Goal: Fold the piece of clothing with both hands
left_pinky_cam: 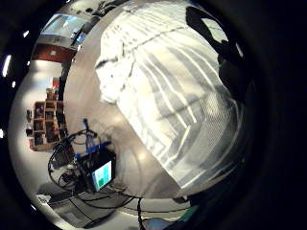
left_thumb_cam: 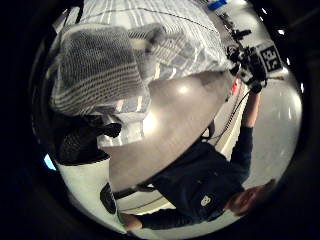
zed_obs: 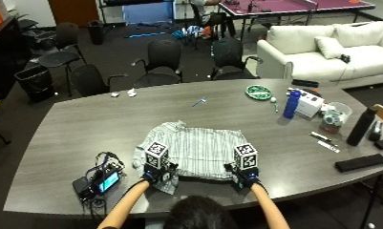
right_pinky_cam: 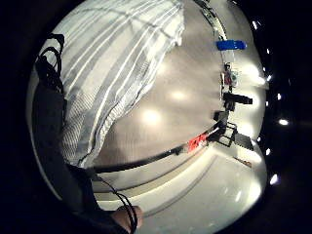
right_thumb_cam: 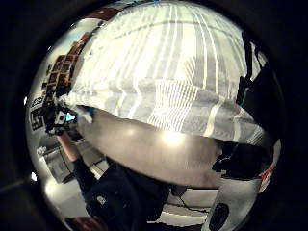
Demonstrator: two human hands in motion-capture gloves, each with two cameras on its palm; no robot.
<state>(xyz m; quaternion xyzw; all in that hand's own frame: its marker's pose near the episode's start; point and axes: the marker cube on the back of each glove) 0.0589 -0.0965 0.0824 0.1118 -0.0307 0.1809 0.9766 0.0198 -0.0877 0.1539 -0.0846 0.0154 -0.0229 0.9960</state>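
My left hand (zed_obs: 154,172) grips the near left edge of the striped shirt (zed_obs: 197,149). In the left thumb side palm view a bunched fold of the cloth (left_thumb_cam: 100,70) lies across the glove, with dark fingers (left_thumb_cam: 82,140) curled under it. My right hand (zed_obs: 243,174) grips the near right edge of the same garment; in the right thumb side palm view the hem runs straight into the glove, where a dark finger (right_thumb_cam: 240,161) closes on it.

The shirt is grey and white, striped. It lies on the grey table (zed_obs: 64,138), in front of me and close to the near edge. Most of it rests flat. The far left corner is rumpled. The near edge lifts slightly off the surface between the two hands, and table surface is visible beneath it in both thumb side views.

Both forearms reach up from the lower edge of the outside view, one to each near corner of the garment, well apart from each other.

To my left, near the table edge, sits a small black device with a lit screen (zed_obs: 101,181), with cables around it. On the right half of the table stand a blue bottle (zed_obs: 292,104), a white box (zed_obs: 310,101) just beside it, a green round object (zed_obs: 259,91), a dark bottle (zed_obs: 360,126) and a flat black case (zed_obs: 361,162). Black chairs (zed_obs: 163,58) stand beyond the far edge, and a white sofa (zed_obs: 318,47) behind them.
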